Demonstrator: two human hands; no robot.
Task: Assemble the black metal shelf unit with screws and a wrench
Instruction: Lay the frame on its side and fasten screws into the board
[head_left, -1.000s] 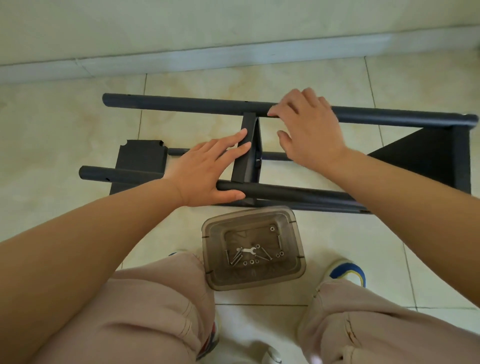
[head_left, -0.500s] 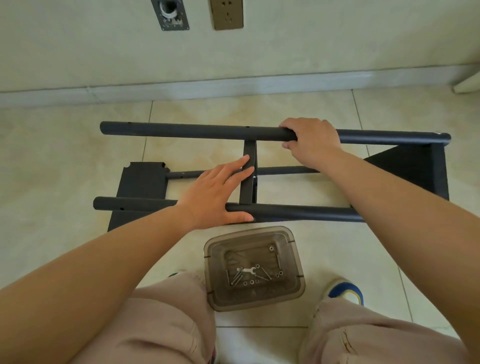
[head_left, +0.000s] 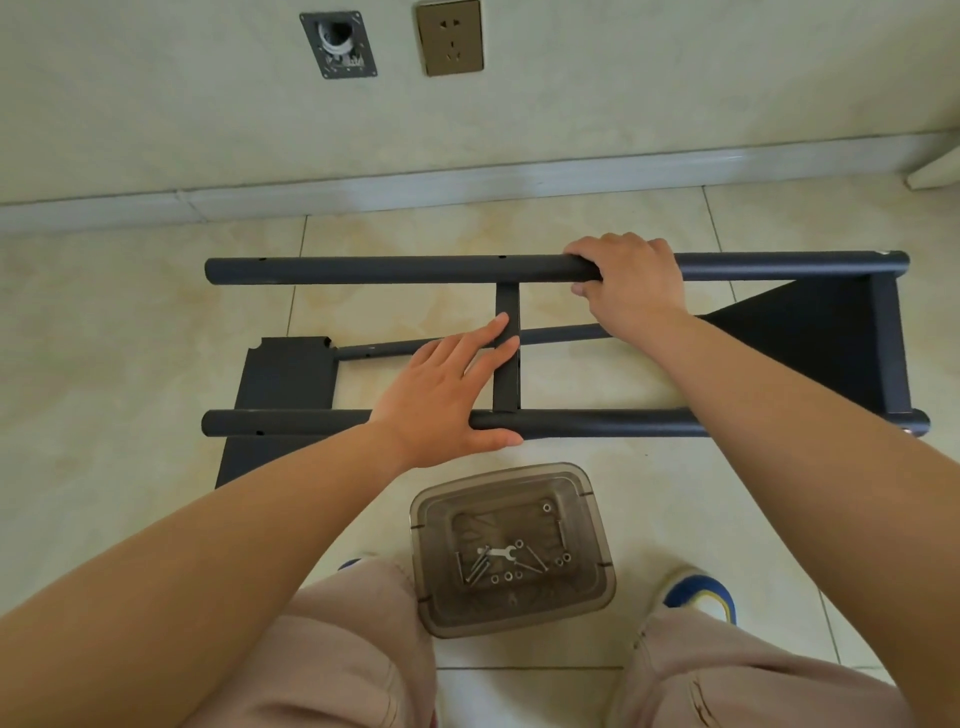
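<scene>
Tiled floor (head_left: 649, 218) | right hand (head_left: 631, 283) grips far tube (head_left: 389, 269) at 12 | left hand (head_left: 447, 395) flat, fingers straight, on crossbar (head_left: 506, 374) | screw tub (head_left: 511, 551) at 6

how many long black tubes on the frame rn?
3. Far tube gripped by the right hand; near tube under the left hand; thinner tube lower, between them. More may be hidden.

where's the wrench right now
In the head view the small wrench lies in the clear plastic tub on the floor between the person's knees, among loose screws, near side of the black frame.
</scene>
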